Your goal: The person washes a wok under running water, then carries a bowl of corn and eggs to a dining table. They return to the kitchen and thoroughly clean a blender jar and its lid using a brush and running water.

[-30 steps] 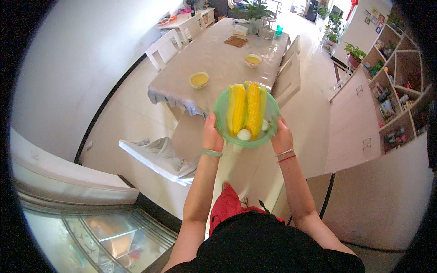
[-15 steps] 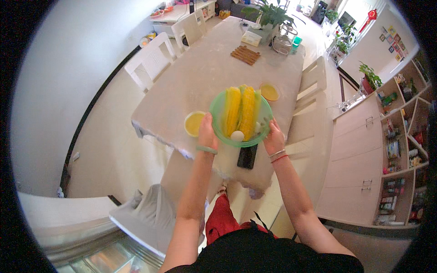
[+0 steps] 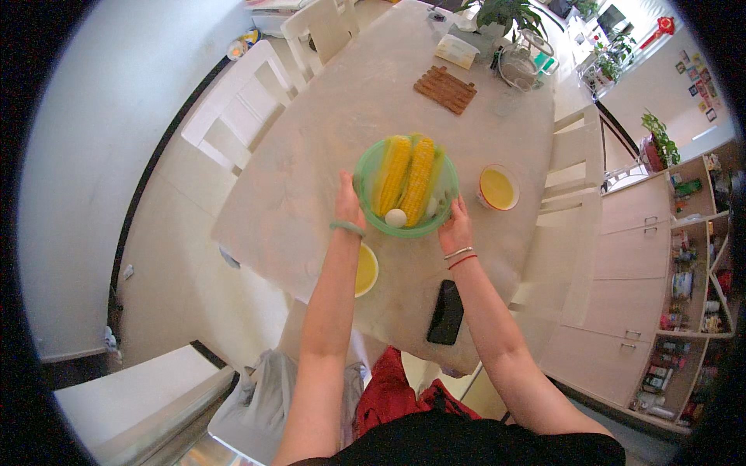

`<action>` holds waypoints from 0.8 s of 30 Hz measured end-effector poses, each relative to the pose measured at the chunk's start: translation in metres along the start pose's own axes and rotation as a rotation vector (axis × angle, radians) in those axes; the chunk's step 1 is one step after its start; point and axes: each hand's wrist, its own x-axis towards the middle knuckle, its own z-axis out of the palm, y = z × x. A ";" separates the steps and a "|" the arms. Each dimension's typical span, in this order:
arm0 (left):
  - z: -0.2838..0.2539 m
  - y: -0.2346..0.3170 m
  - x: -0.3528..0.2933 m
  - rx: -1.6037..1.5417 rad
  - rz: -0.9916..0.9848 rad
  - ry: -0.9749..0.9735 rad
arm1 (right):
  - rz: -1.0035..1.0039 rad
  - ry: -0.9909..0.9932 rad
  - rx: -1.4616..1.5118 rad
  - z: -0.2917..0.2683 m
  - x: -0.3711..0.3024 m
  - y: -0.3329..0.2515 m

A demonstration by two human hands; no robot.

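The person's left hand (image 3: 349, 203) and right hand (image 3: 457, 230) are half curled around a round green bowl (image 3: 407, 231), the left at its eight-to-nine o'clock side, the right at four. Both grip its wall; the fingers underneath are hidden. The green bowl is over the middle of the surface (image 3: 311, 155); whether its base touches cannot be told.

Inside, the left corn cob (image 3: 393, 175) and right corn cob (image 3: 420, 182) lie side by side, long axes nearly parallel, far ends pointing between twelve and one o'clock. A white egg (image 3: 396, 217) sits by their near ends, toward six o'clock.

From the green bowl, a red-rimmed bowl (image 3: 498, 189) of yellow food stands at three o'clock, a second yellow-filled bowl (image 3: 367, 270) at seven, a black phone (image 3: 445, 312) at half past five and a slatted brown mat (image 3: 445, 89) near one.
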 end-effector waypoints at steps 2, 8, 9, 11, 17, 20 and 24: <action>-0.004 -0.005 0.013 -0.025 -0.038 0.008 | 0.013 0.033 -0.004 -0.002 0.006 0.004; -0.024 -0.016 0.038 -0.015 -0.057 0.013 | 0.061 -0.010 -0.025 -0.010 0.013 0.013; -0.027 -0.016 0.038 -0.012 -0.053 0.007 | 0.035 -0.046 -0.069 -0.012 0.014 0.014; -0.016 -0.019 0.021 0.001 0.011 0.077 | -0.009 0.044 -0.177 -0.018 0.009 0.008; 0.040 0.016 -0.110 -0.147 0.082 0.056 | -0.085 0.009 -0.093 0.013 -0.057 -0.068; 0.058 0.035 -0.182 -0.415 0.046 -0.056 | 0.049 -0.226 0.089 0.042 -0.111 -0.094; 0.072 0.044 -0.276 -0.537 0.200 -0.074 | 0.234 -0.481 0.182 0.059 -0.190 -0.103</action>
